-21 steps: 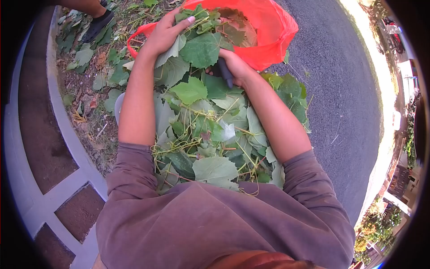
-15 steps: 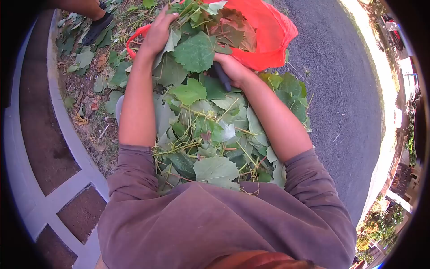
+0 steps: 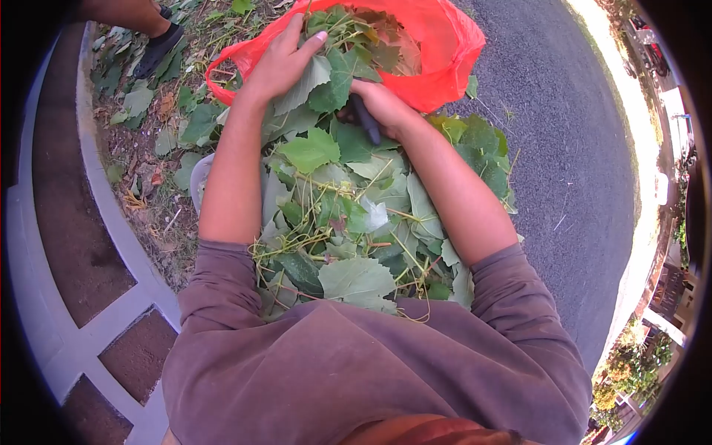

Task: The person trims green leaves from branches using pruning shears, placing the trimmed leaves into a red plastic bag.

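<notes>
My left hand [image 3: 285, 65] lies against a bunch of green leaves [image 3: 337, 70] at the mouth of a red plastic bag [image 3: 437, 89]. Its fingers are stretched out and the thumb is apart from them. My right hand [image 3: 380, 106] is closed round a tool with a dark handle [image 3: 366, 122], just below the bag's near rim; the tool's working end is hidden by leaves. More leaves and stems show inside the bag. Between my forearms and against my shirt lies a large heap of cut leaves with thin, curly vine stems [image 3: 334, 200].
A pale container rim [image 3: 199, 178] shows beside my left forearm. Fallen leaves litter the soil [image 3: 159, 200] on the left, bordered by a concrete kerb [image 3: 93, 148]. Another person's foot in a dark shoe [image 3: 159, 50] stands at upper left. Asphalt road [image 3: 556, 163] stretches along the right.
My left hand has moved right and slightly down with the leaf bunch, which now sits further into the bag's mouth. Its fingers have straightened. The bag has shifted slightly left; my right hand stays nearly still.
</notes>
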A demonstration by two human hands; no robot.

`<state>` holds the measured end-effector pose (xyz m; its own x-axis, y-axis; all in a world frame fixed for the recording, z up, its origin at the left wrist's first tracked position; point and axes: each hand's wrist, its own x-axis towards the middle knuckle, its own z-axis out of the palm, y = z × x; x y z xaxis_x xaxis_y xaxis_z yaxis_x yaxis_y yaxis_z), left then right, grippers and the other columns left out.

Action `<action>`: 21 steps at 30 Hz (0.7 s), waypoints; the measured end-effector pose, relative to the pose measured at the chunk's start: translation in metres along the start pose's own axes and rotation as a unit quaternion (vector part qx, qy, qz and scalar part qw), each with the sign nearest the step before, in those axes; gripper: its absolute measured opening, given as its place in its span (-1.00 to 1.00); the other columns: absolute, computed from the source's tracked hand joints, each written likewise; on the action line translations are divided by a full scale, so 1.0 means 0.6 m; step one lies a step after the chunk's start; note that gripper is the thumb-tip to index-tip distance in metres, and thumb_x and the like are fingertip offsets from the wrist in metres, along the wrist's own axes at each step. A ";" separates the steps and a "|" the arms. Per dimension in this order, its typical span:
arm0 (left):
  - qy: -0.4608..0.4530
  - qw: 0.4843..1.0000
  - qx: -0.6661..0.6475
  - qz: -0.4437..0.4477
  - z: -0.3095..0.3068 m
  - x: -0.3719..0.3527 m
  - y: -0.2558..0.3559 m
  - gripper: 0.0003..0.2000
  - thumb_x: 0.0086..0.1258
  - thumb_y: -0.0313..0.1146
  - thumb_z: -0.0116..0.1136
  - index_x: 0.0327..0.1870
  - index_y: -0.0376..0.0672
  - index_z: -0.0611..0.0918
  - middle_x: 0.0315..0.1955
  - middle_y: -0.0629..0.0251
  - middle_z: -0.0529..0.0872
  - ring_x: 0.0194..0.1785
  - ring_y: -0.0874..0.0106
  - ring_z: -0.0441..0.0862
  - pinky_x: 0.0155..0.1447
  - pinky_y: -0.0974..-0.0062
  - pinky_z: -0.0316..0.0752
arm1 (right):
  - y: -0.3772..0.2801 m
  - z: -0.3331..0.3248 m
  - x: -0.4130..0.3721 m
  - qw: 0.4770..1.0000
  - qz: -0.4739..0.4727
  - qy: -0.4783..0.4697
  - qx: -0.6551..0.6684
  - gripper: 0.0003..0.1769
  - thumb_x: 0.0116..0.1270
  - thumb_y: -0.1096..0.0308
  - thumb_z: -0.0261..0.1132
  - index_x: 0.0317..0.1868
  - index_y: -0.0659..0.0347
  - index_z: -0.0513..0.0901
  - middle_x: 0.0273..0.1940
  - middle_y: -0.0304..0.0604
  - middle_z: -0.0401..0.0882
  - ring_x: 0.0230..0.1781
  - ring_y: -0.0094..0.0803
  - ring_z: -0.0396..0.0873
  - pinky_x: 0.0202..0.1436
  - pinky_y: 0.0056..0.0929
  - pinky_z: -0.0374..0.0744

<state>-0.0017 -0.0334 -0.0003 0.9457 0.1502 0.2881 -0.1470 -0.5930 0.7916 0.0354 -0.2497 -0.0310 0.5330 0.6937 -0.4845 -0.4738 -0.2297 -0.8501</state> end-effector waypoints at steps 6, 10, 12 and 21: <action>-0.015 0.997 0.040 0.059 -0.003 -0.005 -0.024 -0.35 0.44 -0.14 0.37 0.46 -0.24 0.42 0.15 -0.01 0.72 0.18 0.16 0.69 0.29 0.21 0.52 | -0.004 -0.001 -0.001 0.999 0.020 0.015 0.041 -0.64 0.35 0.08 0.31 -0.11 0.24 0.65 -0.22 -0.18 0.65 -0.26 -0.41 0.64 -0.17 -0.39 0.61; 0.013 0.999 0.000 -0.038 -0.021 0.008 -0.027 -0.39 0.41 -0.22 0.41 0.43 -0.21 0.48 0.14 0.05 0.75 0.10 0.20 0.73 0.22 0.25 0.57 | 0.002 -0.003 0.005 1.000 0.010 -0.006 0.028 -0.64 0.32 0.09 0.33 -0.11 0.22 0.62 -0.23 -0.19 0.64 -0.26 -0.43 0.63 -0.19 -0.43 0.61; 0.034 0.998 0.016 -0.041 -0.022 0.010 -0.028 -0.46 0.44 -0.27 0.42 0.40 -0.17 0.53 0.04 0.22 0.81 0.05 0.47 0.74 0.14 0.42 0.62 | 0.001 -0.002 0.004 1.000 0.006 -0.009 0.020 -0.65 0.33 0.10 0.32 -0.10 0.23 0.62 -0.23 -0.19 0.64 -0.27 -0.44 0.63 -0.18 -0.43 0.61; -0.025 0.996 -0.077 -0.032 -0.017 0.011 -0.015 -0.55 0.34 -0.36 0.50 0.18 -0.31 0.61 -0.04 0.16 0.82 0.02 0.42 0.78 0.12 0.40 0.66 | 0.005 -0.009 0.008 0.999 -0.035 -0.009 -0.033 -0.62 0.35 0.08 0.29 -0.09 0.26 0.64 -0.23 -0.20 0.63 -0.27 -0.43 0.60 -0.18 -0.42 0.59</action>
<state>0.0032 -0.0191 0.0000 0.9674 0.1407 0.2103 -0.1255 -0.4549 0.8817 0.0405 -0.2509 -0.0368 0.5498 0.7215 -0.4208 -0.3886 -0.2250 -0.8935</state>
